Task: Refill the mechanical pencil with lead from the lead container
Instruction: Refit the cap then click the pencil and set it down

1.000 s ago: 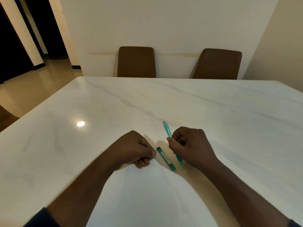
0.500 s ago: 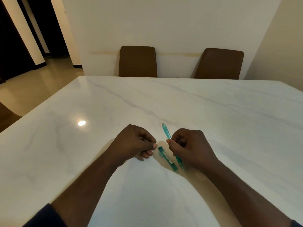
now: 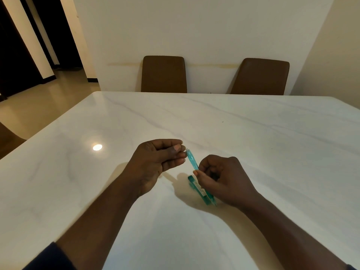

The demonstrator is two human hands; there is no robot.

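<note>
Holding the pencil [image 3: 192, 160] at mid-barrel, your right hand [image 3: 222, 180] has its grip pressed together on it, thumb against curled fingers. The teal barrel tilts up and away from you, its far end raised off the bench [image 3: 253, 137] and its near tip down close to the surface below your right wrist. Your left hand [image 3: 155, 162] sits raised just beside the pencil's far end, with thumb and fingertips [image 3: 180, 148] drawn together in a narrow pinch touching or nearly touching that end. Whether a lead lies inside that pinch is too fine to tell. The remaining left fingers extend loosely beneath the thumb, toward the barrel. The lead container [image 3: 196, 189], a flat teal case with a pale label, lies on the bench just below the pencil, partly covered by your right thumb and running roughly parallel to the barrel. Neither hand grips the container.
</note>
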